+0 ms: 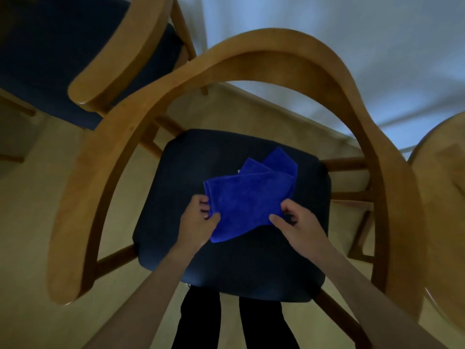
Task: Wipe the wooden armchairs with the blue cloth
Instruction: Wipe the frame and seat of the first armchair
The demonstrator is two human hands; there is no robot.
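Both hands [198,220] pinch blue cloth [249,200], folds pointing upper-right.

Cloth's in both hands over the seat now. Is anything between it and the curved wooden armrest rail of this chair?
Nothing visible. The blue cloth is pinched by the left hand and right hand above the dark seat cushion; only open air separates it from the curved wooden rail arching around the seat.

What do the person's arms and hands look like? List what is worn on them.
Both arms are bare from the bottom edge of the picture to the wrists: no sleeves show. The left hand and right hand wear no gloves. No watch, ring or bracelet can be made out in the dim light. Dark trousers show below.
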